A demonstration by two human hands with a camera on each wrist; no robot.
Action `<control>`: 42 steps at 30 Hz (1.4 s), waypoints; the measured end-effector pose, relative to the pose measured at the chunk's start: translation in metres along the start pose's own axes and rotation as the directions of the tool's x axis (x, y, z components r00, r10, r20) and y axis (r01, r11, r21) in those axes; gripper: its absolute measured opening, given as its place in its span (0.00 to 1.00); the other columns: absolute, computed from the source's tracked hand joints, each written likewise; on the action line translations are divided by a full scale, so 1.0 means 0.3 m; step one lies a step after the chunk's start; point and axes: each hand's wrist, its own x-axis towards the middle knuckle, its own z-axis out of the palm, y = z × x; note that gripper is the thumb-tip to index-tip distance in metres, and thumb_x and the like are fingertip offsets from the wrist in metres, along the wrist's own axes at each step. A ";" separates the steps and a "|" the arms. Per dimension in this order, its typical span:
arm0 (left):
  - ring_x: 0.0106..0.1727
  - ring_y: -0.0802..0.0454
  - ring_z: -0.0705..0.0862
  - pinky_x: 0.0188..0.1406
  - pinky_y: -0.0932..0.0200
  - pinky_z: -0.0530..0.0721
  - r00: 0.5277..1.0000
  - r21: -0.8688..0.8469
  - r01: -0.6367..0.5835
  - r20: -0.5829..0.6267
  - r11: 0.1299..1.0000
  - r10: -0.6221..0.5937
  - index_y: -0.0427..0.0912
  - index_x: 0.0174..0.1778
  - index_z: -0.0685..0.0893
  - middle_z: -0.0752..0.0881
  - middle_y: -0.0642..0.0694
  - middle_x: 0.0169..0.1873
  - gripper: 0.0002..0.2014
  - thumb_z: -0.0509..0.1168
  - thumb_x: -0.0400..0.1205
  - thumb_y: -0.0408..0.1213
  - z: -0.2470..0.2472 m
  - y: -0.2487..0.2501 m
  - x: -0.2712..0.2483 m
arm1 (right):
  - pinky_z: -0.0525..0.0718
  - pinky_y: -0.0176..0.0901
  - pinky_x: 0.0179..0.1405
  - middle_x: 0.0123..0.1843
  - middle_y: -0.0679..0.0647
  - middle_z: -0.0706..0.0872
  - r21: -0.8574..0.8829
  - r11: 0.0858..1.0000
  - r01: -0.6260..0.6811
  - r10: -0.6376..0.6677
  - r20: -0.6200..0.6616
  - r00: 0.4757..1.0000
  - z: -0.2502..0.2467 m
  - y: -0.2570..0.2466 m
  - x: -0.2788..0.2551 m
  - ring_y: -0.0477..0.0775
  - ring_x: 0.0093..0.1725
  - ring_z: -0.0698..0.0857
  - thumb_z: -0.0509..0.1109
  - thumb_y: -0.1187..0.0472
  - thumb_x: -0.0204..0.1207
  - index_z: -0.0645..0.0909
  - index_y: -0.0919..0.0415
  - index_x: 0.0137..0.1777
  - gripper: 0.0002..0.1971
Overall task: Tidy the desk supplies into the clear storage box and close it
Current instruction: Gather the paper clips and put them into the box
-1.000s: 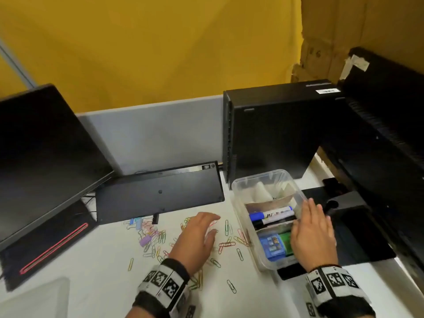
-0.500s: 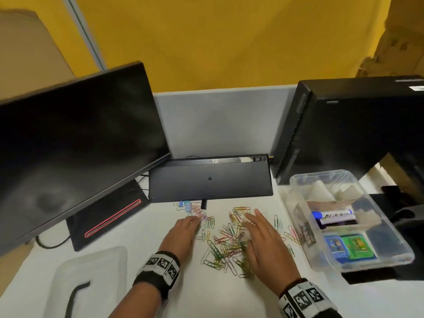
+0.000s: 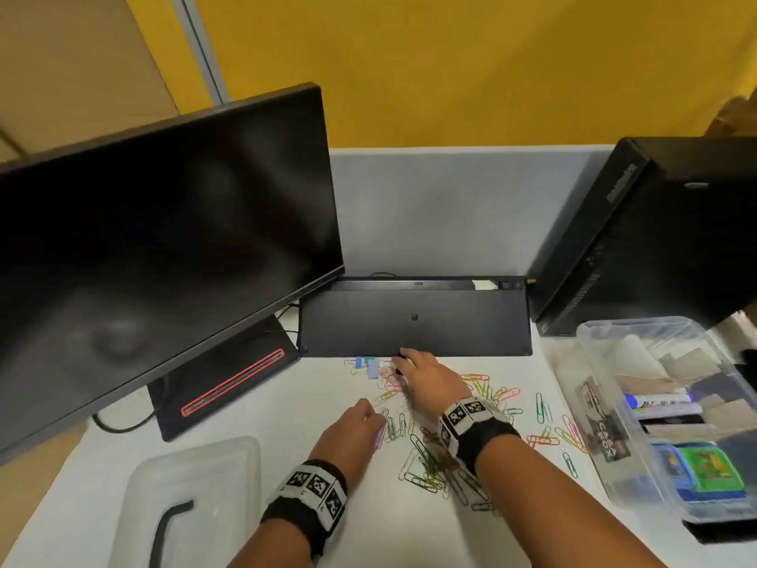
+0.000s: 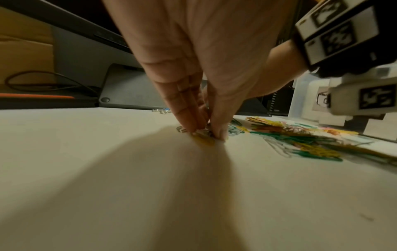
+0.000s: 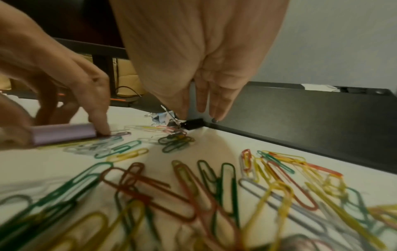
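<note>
White desk (image 3: 286, 424); left fingers (image 4: 189, 118) pinching paper clips (image 4: 201, 134), right fingers (image 5: 214, 105) straight, empty, per wrist views.

Storage box (image 3: 606, 440) cut off right

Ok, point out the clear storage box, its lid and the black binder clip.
clear storage box (image 3: 639, 481), head view, on its near clear wall.
lid (image 3: 229, 465), head view, on the bare clear top, beside the black handle.
black binder clip (image 5: 194, 123), right wrist view, on its black body, by the keyboard's edge.
</note>
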 end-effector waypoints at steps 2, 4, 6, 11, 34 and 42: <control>0.55 0.52 0.79 0.51 0.57 0.82 0.999 -0.079 -0.006 -0.050 0.997 0.002 0.52 0.63 0.78 0.74 0.51 0.59 0.14 0.60 0.82 0.39 0.001 -0.013 -0.025 | 0.76 0.54 0.70 0.82 0.55 0.58 -0.033 0.999 -0.017 0.019 0.036 0.999 0.015 -0.009 0.035 0.60 0.79 0.61 0.65 0.69 0.78 0.62 0.57 0.79 0.30; 0.57 0.58 0.77 0.52 0.64 0.79 0.994 -0.193 0.000 -0.105 0.981 -0.021 0.54 0.63 0.78 0.75 0.56 0.58 0.14 0.63 0.80 0.44 -0.010 -0.031 -0.054 | 0.79 0.53 0.66 0.79 0.57 0.62 -0.044 0.998 -0.042 0.043 0.026 0.999 0.035 -0.017 0.047 0.60 0.76 0.65 0.67 0.68 0.76 0.67 0.59 0.75 0.28; 0.57 0.61 0.76 0.54 0.69 0.76 0.987 -0.297 0.004 -0.153 0.955 -0.051 0.55 0.59 0.78 0.76 0.60 0.56 0.13 0.65 0.78 0.45 -0.033 -0.052 -0.075 | 0.80 0.50 0.65 0.76 0.58 0.65 -0.011 0.996 -0.092 0.092 -0.013 0.996 0.057 -0.016 0.046 0.59 0.73 0.68 0.69 0.67 0.76 0.69 0.59 0.72 0.24; 0.50 0.59 0.82 0.53 0.62 0.81 0.965 -0.484 0.160 -0.105 0.861 -0.238 0.54 0.54 0.71 0.81 0.56 0.49 0.16 0.69 0.76 0.39 -0.106 -0.099 -0.055 | 0.79 0.46 0.63 0.71 0.57 0.68 0.213 0.954 -0.209 0.238 -0.122 0.964 0.086 -0.002 0.030 0.56 0.69 0.70 0.66 0.66 0.78 0.69 0.59 0.69 0.20; 0.60 0.45 0.77 0.63 0.53 0.76 0.989 -0.034 0.107 -0.100 0.994 -0.110 0.46 0.63 0.76 0.72 0.45 0.64 0.15 0.63 0.81 0.33 -0.085 -0.077 0.172 | 0.81 0.46 0.56 0.63 0.53 0.76 0.294 0.954 -0.053 0.076 -0.067 0.995 0.010 -0.013 0.020 0.53 0.60 0.76 0.65 0.64 0.79 0.72 0.49 0.66 0.18; 0.59 0.50 0.77 0.57 0.57 0.78 0.984 -0.147 0.125 -0.106 0.981 -0.141 0.46 0.61 0.77 0.78 0.48 0.57 0.11 0.57 0.83 0.36 -0.056 -0.130 0.092 | 0.79 0.49 0.61 0.66 0.56 0.69 0.028 0.998 0.052 -0.054 0.064 0.997 0.053 -0.046 0.063 0.57 0.68 0.70 0.64 0.61 0.81 0.72 0.57 0.67 0.16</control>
